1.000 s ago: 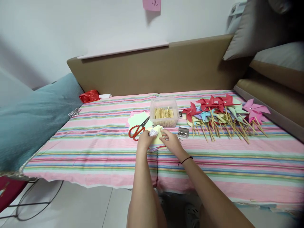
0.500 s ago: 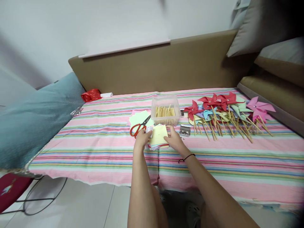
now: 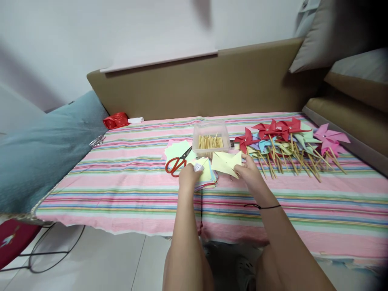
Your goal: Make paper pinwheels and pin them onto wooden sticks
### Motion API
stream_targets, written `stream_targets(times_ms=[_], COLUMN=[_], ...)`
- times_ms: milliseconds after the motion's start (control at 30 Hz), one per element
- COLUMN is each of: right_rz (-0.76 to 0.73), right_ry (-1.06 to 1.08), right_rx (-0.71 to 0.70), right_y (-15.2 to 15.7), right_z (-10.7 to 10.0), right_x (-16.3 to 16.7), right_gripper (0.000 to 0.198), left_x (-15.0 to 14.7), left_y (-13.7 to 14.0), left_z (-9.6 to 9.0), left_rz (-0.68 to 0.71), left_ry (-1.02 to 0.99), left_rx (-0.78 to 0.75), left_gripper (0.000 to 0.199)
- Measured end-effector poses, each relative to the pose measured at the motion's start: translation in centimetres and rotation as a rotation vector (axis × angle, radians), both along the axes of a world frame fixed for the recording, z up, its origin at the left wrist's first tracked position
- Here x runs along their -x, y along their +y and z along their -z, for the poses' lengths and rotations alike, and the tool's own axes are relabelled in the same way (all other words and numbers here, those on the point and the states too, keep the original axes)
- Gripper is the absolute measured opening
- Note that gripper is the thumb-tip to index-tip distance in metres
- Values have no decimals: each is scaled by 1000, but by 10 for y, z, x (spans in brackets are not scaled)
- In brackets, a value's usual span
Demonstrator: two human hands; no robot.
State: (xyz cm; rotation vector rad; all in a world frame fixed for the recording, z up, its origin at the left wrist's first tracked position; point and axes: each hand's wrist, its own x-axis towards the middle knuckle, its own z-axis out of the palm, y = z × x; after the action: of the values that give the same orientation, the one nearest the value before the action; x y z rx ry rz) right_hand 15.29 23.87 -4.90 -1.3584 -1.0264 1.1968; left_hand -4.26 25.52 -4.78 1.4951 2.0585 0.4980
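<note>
- While the right hand (image 3: 251, 169) pinches a pale yellow paper sheet (image 3: 224, 161) between thumb and fingers at its right edge, the sheet hangs raised, clear of the stack, with slits running in from its corners and a dark dot at its middle.
- Left hand (image 3: 188, 176): thumb and fingers closed on a small white item (image 3: 198, 167) (its markings too small to read), at the left side of a paper stack (image 3: 207, 173), yellow on top with coloured edges beneath.
- Just left of that hand, red-handled scissors (image 3: 176, 166) lie partly over pale green paper (image 3: 177, 149).
- Beyond the stack, a clear box (image 3: 210, 128) holds wooden sticks (image 3: 209, 142).
- Farther right, finished pinwheels (image 3: 268, 129) lie heaped, sticks toward the person.
- Under everything, a striped cloth (image 3: 121, 173); at its far left, a red bag (image 3: 117, 120).
</note>
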Motion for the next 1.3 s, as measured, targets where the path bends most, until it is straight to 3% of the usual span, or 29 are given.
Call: stream_targets(times_ms=[267, 533, 633, 700, 800, 867, 933, 1067, 1200, 1300], right_rz=[10, 17, 16, 6, -31, -76, -122, -145, -98, -22], right_ry=[85, 171, 175, 177, 177, 177, 186, 203, 169, 104], right_rx=[-10, -38, -59, -71, -71, -59, -45, -37, -57, -130], right_y=[-15, -35, -43, -45, -45, -45, -45, -44, -43, -41], right_z=[-18, -19, -19, -20, -22, -23, -24, -23, -15, -9], right_x=[-9, -15, -17, -19, -23, -24, -25, -28, -34, -39], right_gripper=[55, 53, 48, 47, 44, 43, 43, 36, 25, 18], left_x=[-16, -21, -24, -28, -37, -45, -52, -62, -66, -68], left_y=[-1, -2, -4, -7, -14, -18, -22, -24, -25, -24], left_z=[-1, -3, -12, -19, -28, -31, -32, -31, -31, -29], left_rz=[48, 32, -32, -19, 149, 264, 289, 146, 153, 134], left_ry=[196, 246, 11, -309, -839, -1066, -1137, -1133, -1112, -1102], left_rx=[31, -27, -191, -258, -111, -23, -6, -60, -36, -108], left_gripper=[33, 47, 43, 39, 55, 50, 51, 52, 52, 43])
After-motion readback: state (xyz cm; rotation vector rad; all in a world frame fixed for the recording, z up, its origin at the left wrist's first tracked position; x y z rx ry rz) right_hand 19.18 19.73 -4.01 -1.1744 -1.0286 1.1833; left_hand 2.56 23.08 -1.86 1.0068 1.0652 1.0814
